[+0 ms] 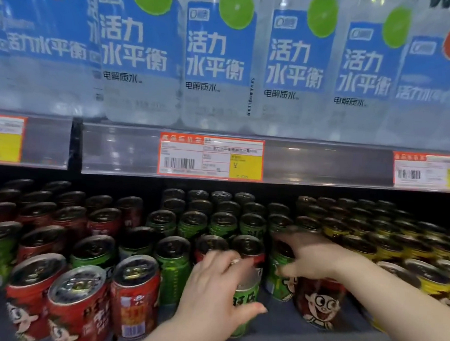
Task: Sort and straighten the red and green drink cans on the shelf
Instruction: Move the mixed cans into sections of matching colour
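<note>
We see big water bottles (217,64) with blue labels filling the upper level, and below them a grey rail (324,166) with an orange price label (210,156). On the lower shelf (300,335) stand rows of cans: red cans (79,301) at the left, green cans (223,223) in the middle, yellow cans (433,278) at the right, with red and green mixed at the front. Our left hand (211,296) grasps a green can (246,300) near the front edge, fingers curled round its side. Our right hand (313,257) closes over the top of a second green can (277,281), just beside a red can (321,305) with a cartoon face.
</note>
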{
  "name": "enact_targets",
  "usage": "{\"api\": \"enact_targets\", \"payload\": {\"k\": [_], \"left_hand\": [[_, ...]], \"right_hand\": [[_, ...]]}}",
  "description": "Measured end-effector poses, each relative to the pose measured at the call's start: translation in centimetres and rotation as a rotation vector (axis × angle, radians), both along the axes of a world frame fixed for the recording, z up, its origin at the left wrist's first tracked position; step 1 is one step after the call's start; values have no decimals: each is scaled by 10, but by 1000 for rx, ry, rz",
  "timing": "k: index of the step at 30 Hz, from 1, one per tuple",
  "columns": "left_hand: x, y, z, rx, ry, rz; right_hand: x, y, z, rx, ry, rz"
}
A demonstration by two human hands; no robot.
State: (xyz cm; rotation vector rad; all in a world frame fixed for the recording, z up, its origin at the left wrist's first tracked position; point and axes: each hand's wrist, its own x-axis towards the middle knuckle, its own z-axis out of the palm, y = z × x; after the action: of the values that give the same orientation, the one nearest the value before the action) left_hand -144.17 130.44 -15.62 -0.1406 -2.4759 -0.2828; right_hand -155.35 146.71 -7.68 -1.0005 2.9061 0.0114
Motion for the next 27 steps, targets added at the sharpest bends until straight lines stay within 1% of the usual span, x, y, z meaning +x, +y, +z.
{"api": "enact_targets", "payload": {"k": [2,4,6,8,10,11,13,16,17,19,21,24,26,27], "left_hand": [[-3,0,-5,-15,93,22],[-4,3,-7,-33,140,20],[-7,4,-12,-39,182,0],[-9,3,-15,-41,220,-28],[-12,1,-17,-65,276,-45],[-14,-1,-18,-86,311,-49],[-16,-2,-19,-119,382,-66],[-23,3,-19,-140,428,-81],[-26,7,-18,-149,405,-79],[-34,18,-13,-159,299,-71],[-39,28,-2,-169,130,-36],[-35,23,22,-87,-89,21],[-30,0,34,-62,-143,113],[-29,-15,35,-110,-152,165]], "right_hand": [[-5,-8,-1,52,106,40],[-8,-18,-1,64,188,141],[-11,-30,-1,2,113,237],[-14,-39,-5,10,26,274],[-17,-44,-10,49,35,278],[-18,-45,-11,34,54,285],[-18,-40,-8,-91,65,285],[-17,-25,9,-419,11,228],[-17,-20,17,-506,3,197],[-15,-12,29,-605,10,123],[-10,-7,34,-616,45,58],[-2,-3,34,-611,118,-8],[0,-1,33,-651,134,-15],[1,-1,32,-664,129,-14]]}}
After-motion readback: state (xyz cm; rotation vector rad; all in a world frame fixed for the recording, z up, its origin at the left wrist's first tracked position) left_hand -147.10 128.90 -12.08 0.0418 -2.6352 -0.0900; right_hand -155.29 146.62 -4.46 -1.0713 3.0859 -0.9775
